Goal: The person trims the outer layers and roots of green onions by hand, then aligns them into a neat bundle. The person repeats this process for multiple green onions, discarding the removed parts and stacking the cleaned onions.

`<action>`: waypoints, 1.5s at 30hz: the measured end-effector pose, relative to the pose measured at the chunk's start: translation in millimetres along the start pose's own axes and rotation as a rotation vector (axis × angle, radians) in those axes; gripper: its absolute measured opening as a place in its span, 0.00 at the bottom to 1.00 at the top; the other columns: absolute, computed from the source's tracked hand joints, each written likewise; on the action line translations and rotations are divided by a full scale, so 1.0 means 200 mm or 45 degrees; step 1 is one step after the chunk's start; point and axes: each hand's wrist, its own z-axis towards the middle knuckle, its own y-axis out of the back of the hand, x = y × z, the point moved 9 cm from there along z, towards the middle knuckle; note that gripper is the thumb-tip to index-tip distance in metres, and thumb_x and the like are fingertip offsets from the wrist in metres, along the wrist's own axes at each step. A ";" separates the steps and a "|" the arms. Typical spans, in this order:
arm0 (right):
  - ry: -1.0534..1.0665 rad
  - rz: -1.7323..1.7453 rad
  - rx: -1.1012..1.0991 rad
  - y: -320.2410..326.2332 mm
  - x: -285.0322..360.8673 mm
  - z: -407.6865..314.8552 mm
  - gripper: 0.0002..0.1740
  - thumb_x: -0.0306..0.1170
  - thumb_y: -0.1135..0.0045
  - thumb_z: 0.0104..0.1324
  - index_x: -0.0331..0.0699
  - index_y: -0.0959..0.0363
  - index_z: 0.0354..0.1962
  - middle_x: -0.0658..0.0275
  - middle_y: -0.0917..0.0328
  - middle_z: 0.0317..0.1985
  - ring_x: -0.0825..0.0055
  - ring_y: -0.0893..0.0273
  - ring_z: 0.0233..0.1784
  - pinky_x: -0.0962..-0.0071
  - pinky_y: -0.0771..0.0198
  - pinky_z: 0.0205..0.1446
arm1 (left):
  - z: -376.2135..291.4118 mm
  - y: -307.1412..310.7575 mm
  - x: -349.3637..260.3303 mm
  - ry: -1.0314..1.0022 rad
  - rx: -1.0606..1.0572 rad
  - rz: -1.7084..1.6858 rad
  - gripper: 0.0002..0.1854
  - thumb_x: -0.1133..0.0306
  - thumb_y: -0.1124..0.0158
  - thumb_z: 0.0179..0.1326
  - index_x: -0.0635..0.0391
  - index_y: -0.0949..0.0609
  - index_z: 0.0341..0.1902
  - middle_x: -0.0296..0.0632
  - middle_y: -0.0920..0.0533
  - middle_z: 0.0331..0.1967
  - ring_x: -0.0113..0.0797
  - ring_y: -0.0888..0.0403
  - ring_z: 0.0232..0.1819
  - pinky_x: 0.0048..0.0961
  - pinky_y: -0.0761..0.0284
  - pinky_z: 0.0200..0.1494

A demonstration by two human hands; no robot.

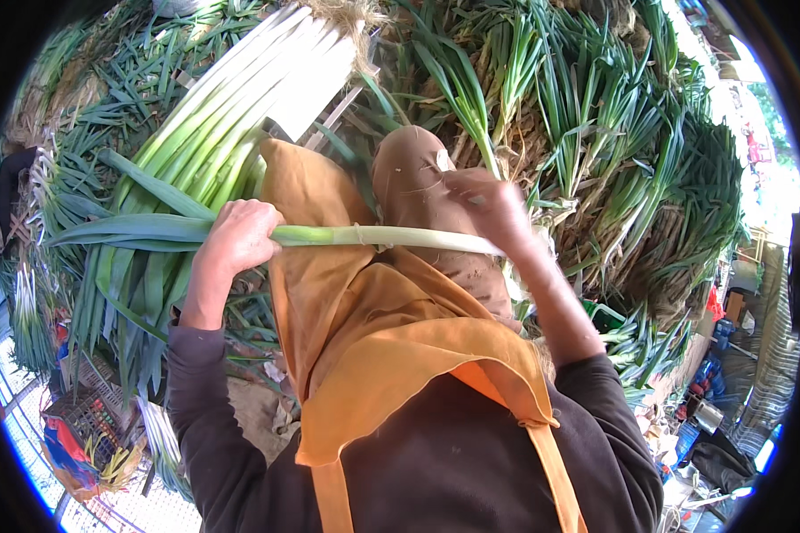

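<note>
My left hand [241, 233] is closed around a leek [407, 238] where its white shaft turns to green leaves. The leek lies crosswise above my lap, leaves to the left and pale shaft to the right. My right hand [492, 203], blurred, is over my right thigh at the shaft's far end; its fingers are bent, and whether they pinch anything is unclear. That end of the leek is hidden behind my right wrist. Beyond my left knee lies a pile of clean, white-shafted leeks [240, 106], roots pointing away from me.
An orange apron [400, 360] covers my lap. Untrimmed leeks with dry brown leaves [593, 153] are heaped at the right. Cut green leaves [100, 126] litter the ground at the left. A plastic crate [87, 420] stands at the lower left, near another leek bundle [163, 433].
</note>
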 end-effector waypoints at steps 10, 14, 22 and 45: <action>0.288 0.455 0.155 -0.40 0.41 0.06 0.05 0.23 0.38 0.50 0.38 0.22 0.28 0.61 0.24 0.29 0.59 0.23 0.35 0.64 0.27 0.40 | -0.13 -0.02 -0.11 -0.079 -0.396 0.157 0.01 0.79 0.42 0.42 0.61 0.23 0.21 0.53 0.21 0.22 0.55 0.20 0.32 0.47 0.25 0.37; 0.157 0.305 0.044 -0.16 0.09 -0.07 0.05 0.20 0.42 0.57 0.35 0.23 0.32 0.60 0.22 0.31 0.62 0.22 0.37 0.67 0.26 0.41 | -0.16 -0.02 -0.10 -0.051 -0.485 0.158 0.03 0.77 0.39 0.45 0.59 0.23 0.26 0.50 0.19 0.24 0.51 0.19 0.34 0.46 0.26 0.40; -1.568 -0.973 -0.382 1.24 -1.63 -1.55 0.12 0.31 0.45 0.61 0.39 0.19 0.40 0.49 0.18 0.38 0.50 0.20 0.45 0.57 0.27 0.48 | -0.14 -0.07 -0.11 -0.022 -0.474 0.142 0.19 0.75 0.34 0.47 0.60 0.21 0.46 0.47 0.18 0.38 0.46 0.21 0.44 0.41 0.28 0.49; 0.398 0.773 1.007 -0.12 0.35 0.15 0.26 0.28 0.35 0.59 0.30 0.29 0.55 0.50 0.18 0.40 0.65 0.19 0.43 0.70 0.27 0.48 | -0.58 0.39 -0.08 0.261 -0.659 0.340 0.34 0.76 0.32 0.43 0.55 0.28 0.60 0.43 0.27 0.49 0.43 0.29 0.55 0.46 0.43 0.66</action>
